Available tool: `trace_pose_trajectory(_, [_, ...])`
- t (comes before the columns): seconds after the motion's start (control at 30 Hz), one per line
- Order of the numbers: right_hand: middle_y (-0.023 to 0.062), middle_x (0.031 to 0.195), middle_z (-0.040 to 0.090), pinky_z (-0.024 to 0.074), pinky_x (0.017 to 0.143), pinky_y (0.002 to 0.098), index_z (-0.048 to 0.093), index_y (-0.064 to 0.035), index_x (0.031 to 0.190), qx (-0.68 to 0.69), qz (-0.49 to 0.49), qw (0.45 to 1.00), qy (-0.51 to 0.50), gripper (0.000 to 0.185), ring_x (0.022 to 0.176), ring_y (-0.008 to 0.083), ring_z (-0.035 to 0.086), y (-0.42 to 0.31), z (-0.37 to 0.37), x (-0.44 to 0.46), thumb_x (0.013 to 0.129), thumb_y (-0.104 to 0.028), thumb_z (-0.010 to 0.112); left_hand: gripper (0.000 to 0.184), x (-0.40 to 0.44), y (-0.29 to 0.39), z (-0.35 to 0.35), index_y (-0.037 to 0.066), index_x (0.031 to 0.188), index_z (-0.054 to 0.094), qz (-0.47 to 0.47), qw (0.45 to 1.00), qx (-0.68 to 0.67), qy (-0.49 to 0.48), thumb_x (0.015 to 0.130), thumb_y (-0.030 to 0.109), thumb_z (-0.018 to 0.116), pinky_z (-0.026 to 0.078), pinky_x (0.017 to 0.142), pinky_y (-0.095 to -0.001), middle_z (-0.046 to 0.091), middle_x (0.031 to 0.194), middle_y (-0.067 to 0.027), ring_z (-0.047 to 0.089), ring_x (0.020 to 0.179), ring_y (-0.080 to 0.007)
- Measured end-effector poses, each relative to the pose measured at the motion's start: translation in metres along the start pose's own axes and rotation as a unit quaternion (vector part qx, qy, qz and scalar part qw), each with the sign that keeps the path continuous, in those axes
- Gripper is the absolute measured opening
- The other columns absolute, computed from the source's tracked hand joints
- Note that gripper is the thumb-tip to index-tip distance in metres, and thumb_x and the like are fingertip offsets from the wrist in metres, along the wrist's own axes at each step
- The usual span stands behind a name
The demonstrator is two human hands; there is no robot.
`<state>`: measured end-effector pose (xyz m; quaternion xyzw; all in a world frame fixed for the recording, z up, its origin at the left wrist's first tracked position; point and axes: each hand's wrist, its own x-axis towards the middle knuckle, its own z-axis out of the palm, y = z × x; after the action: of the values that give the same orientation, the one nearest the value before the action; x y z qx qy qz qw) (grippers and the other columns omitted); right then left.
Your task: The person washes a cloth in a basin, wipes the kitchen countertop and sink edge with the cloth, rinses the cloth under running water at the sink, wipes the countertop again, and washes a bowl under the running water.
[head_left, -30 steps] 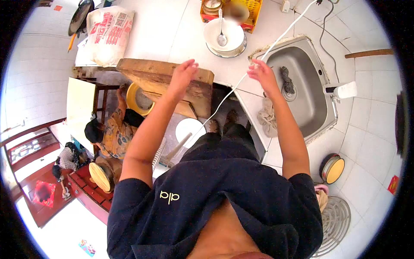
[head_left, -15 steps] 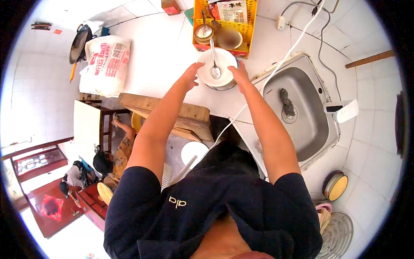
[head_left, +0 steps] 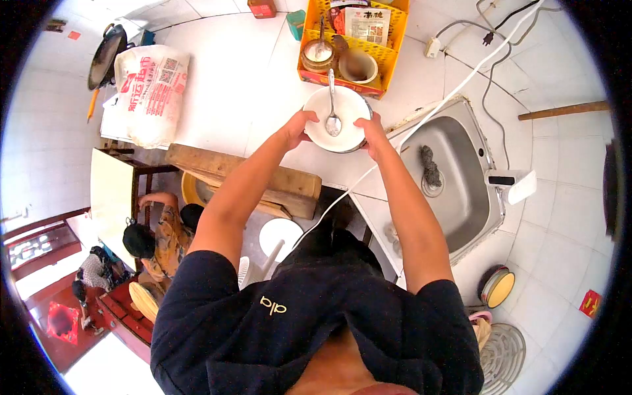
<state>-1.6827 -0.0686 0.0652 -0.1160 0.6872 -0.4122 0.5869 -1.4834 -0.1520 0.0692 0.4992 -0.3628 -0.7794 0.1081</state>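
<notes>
A white bowl sits in front of me at the counter's front part, with a metal spoon lying in it, its handle pointing away over the far rim. My left hand is closed on the bowl's left side, thumb at the rim. On the opposite side my right hand grips the bowl, its thumb also over the rim. The fingers under the bowl are hidden. Just beyond stands a yellow basket holding a small jar with a spoon, a cup and a packet.
A steel sink with a dark scrubber lies to the right. A white cable crosses the counter beside it. Left are a plastic bag, a wok and a wooden board. Another person is low at left.
Both hands have closed from spread fingers onto the bowl's sides. The camera view has shifted slightly, and the person at left has moved an arm.
</notes>
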Motion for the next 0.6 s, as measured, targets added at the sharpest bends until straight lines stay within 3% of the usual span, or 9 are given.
trace_pose_trajectory(0.1, [0.0187, 0.131, 0.044, 0.0485, 0.085, 0.0476, 0.021, -0.0087, 0.142, 0.022, -0.075, 0.997, -0.010, 0.077, 0.114, 0.0301, 0.051, 0.002, -0.008, -0.022, 0.077, -0.018, 0.061, 0.073, -0.028, 0.007, 0.015, 0.009, 0.142, 0.032, 0.041, 0.999, 0.006, -0.004, 0.072, 0.017, 0.053, 0.046, 0.094, -0.0415, 0.051, 0.128, -0.0126, 0.053, 0.113, -0.0268])
trace_pose_trajectory(0.2, [0.0213, 0.127, 0.046, 0.0426, 0.096, 0.0375, 0.022, -0.0053, 0.142, 0.033, -0.145, 0.989, 0.001, 0.076, 0.115, 0.0296, 0.049, -0.009, -0.019, -0.064, 0.076, -0.010, 0.060, 0.078, -0.061, 0.018, 0.033, 0.008, 0.145, 0.027, 0.093, 0.995, 0.000, -0.042, 0.070, 0.012, 0.051, 0.041, 0.099, -0.0366, 0.049, 0.131, -0.0131, 0.049, 0.119, -0.0265])
trace_pose_trajectory(0.43, [0.0207, 0.132, 0.043, 0.0388, 0.100, 0.0353, 0.020, -0.0057, 0.144, 0.088, -0.215, 0.973, 0.014, 0.078, 0.118, 0.0294, 0.047, -0.015, -0.081, -0.144, 0.077, -0.010, 0.060, 0.091, -0.098, 0.026, 0.102, 0.006, 0.151, 0.011, 0.220, 0.969, 0.055, -0.099, 0.069, -0.002, 0.049, 0.031, 0.106, -0.0318, 0.038, 0.142, -0.0176, 0.038, 0.130, -0.0263])
trace_pose_trajectory(0.6, [0.0195, 0.137, 0.039, 0.0356, 0.103, 0.0353, 0.019, -0.0059, 0.146, 0.097, -0.248, 0.962, 0.059, 0.081, 0.121, 0.0297, 0.045, 0.003, -0.137, -0.171, 0.078, -0.012, 0.061, 0.090, -0.087, 0.007, 0.158, 0.008, 0.151, 0.014, 0.295, 0.932, 0.194, -0.085, 0.069, -0.002, 0.050, 0.025, 0.110, -0.0301, 0.031, 0.149, -0.0162, 0.033, 0.135, -0.0261])
